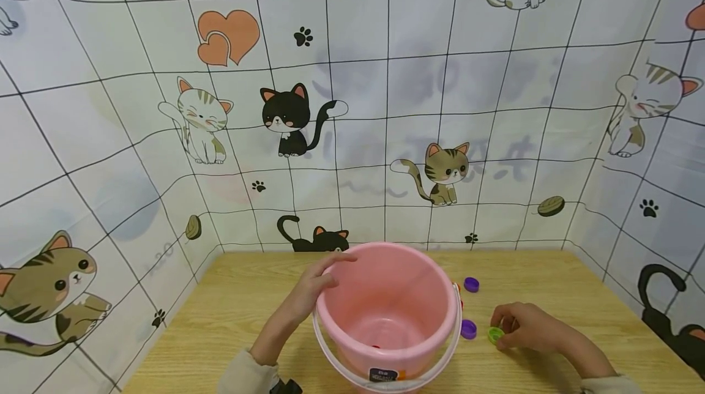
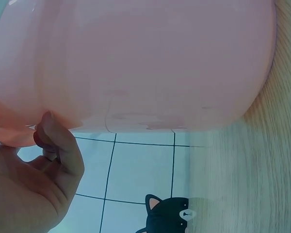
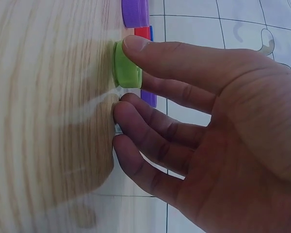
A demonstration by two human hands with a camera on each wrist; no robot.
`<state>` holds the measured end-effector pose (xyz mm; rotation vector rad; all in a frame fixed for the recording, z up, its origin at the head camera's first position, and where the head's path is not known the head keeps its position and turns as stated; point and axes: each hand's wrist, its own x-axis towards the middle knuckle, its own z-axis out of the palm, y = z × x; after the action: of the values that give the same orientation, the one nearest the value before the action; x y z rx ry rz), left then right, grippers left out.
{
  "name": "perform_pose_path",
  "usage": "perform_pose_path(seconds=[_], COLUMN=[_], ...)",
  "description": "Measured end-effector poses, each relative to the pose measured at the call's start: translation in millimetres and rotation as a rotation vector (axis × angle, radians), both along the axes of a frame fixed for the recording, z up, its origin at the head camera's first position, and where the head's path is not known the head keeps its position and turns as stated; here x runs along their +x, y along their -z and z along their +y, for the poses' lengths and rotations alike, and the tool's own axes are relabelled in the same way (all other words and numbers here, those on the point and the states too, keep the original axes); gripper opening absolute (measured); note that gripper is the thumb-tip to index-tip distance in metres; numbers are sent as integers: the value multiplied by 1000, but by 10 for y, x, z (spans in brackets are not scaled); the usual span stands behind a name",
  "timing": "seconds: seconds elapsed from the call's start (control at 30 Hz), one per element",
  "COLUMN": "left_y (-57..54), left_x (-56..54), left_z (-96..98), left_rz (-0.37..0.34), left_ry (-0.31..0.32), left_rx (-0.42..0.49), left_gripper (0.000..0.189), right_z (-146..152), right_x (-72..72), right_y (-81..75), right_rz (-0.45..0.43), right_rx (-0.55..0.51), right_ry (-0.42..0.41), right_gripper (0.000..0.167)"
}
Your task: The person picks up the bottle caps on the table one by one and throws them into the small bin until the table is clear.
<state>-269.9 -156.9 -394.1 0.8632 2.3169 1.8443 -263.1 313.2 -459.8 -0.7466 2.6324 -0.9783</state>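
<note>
A pink bucket [image 1: 385, 287] with a white handle [image 1: 338, 362] stands on the wooden table. My left hand [image 1: 308, 296] grips its rim on the left side; the left wrist view shows curled fingers against the bucket wall [image 2: 150, 63]. To the right of the bucket, my right hand [image 1: 531, 328] pinches a green bottle cap [image 1: 496, 336] on the tabletop. In the right wrist view the thumb lies on the near side of the green cap [image 3: 127, 70], with the index finger partly hidden behind it. A small red piece [image 1: 376, 347] shows inside the bucket.
Two purple caps [image 1: 468, 329] lie between the bucket and my right hand. Red and orange bits [image 1: 461, 305] peek out from behind the bucket's right edge. A cat-patterned cloth [image 1: 358, 106] hangs around the back and sides of the table [image 1: 253, 278].
</note>
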Motion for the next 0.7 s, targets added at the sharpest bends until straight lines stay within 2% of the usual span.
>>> perform_pose_path(seconds=[0.37,0.7], left_y=[7,12], left_x=[-2,-1], left_z=[4,11], left_rz=[-3,-7], left_ry=[12,18], left_rx=[11,13], left_gripper=[52,52], right_z=[-1,-37], right_x=[-9,-32], right_y=[-2,20], right_rz=[33,26], right_rx=[8,-41], right_ry=[11,6], right_gripper=[23,23])
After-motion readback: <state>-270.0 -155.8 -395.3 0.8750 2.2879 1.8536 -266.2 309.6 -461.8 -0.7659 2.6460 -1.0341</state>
